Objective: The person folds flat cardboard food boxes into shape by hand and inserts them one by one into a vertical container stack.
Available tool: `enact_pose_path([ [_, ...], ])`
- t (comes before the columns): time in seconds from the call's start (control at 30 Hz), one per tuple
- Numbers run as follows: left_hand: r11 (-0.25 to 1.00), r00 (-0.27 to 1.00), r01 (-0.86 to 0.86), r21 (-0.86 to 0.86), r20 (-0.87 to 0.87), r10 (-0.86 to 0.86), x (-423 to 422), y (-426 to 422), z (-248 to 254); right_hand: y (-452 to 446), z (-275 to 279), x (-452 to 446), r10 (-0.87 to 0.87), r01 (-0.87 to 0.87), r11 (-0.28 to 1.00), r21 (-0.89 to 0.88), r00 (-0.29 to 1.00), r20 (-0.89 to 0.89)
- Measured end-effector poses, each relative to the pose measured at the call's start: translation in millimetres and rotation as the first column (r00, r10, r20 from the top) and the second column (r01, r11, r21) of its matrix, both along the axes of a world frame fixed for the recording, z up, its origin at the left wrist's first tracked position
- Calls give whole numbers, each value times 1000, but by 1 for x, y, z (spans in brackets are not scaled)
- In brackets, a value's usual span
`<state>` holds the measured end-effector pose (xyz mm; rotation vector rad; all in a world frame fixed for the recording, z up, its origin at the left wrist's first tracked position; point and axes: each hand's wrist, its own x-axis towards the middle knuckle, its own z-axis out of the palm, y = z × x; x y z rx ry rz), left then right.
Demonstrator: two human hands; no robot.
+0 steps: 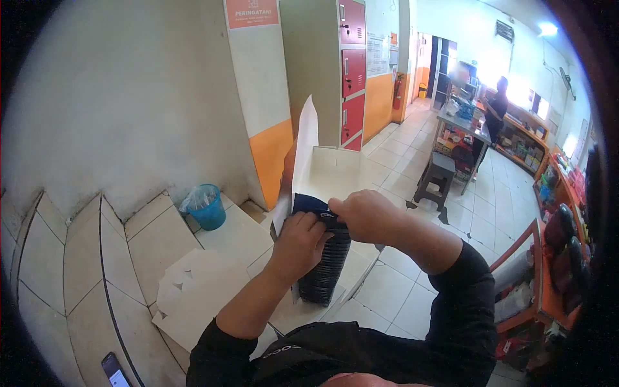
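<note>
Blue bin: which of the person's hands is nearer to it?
Left. The left hand is at the top of the dark stack, to the right of the blue bin; the right hand, also there, is farther right.

Reads as shared workplace; exact trade not determinable. Noted in support: red-fronted lockers [353, 71] with keys [348, 31] hanging at doors, posted sign [253, 13] headed "PERINGATAN", paper notices [378, 55], fire extinguisher [398, 90] against orange-painted wall [380, 90]. Further along: worktop [461, 122] crowded with items [465, 109], stool [435, 174] alongside, stocked low shelves [525, 140], another person [496, 106] standing near worktop. Pale tiled floor [401, 277].
</note>
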<state>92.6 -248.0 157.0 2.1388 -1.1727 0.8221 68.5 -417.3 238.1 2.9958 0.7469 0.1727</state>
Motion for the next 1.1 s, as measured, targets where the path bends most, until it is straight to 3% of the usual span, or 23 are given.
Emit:
enact_pose_path([
  [0.2, 993, 998, 53, -105, -25, -56, 1, -1, -3, -3, -1, 7, 137, -141, 989, -39, 986, -99],
  [0.3, 984, 999, 53, -170, 4, -53, 4, -5, -7, -12, -8, 29, 244, -250, 968, 13, 931, -271],
  [0.37, 983, 999, 37, -181, 40, -31, -3, -7, 2, -26, 16, 57, 509, -547, 837, 9, 771, -382],
  [0.43, 995, 998, 20, -97, 59, -14, -1, -5, 2, -44, 31, 86, 369, -342, 915, 212, 923, -104],
  [0.5, 998, 997, 35, -61, 67, -30, 2, -5, 1, -45, 25, 103, 9, -51, 973, 224, 983, 184],
  [0.6, 995, 994, 88, -54, 65, -84, 5, -4, 0, -46, -9, 146, -190, 192, 981, 33, 980, -62],
  [0.7, 994, 994, 92, -54, 62, -89, 5, -3, 2, -49, -12, 159, -165, 177, 983, 58, 972, -166],
  [0.8, 993, 994, 95, -69, 55, -91, 4, -5, 4, -42, -7, 150, -252, 253, 967, -29, 941, -228],
  [1.1, 986, 993, 115, -123, 56, -109, 7, -7, -6, -49, -32, 162, -200, 208, 977, 38, 969, -146],
])
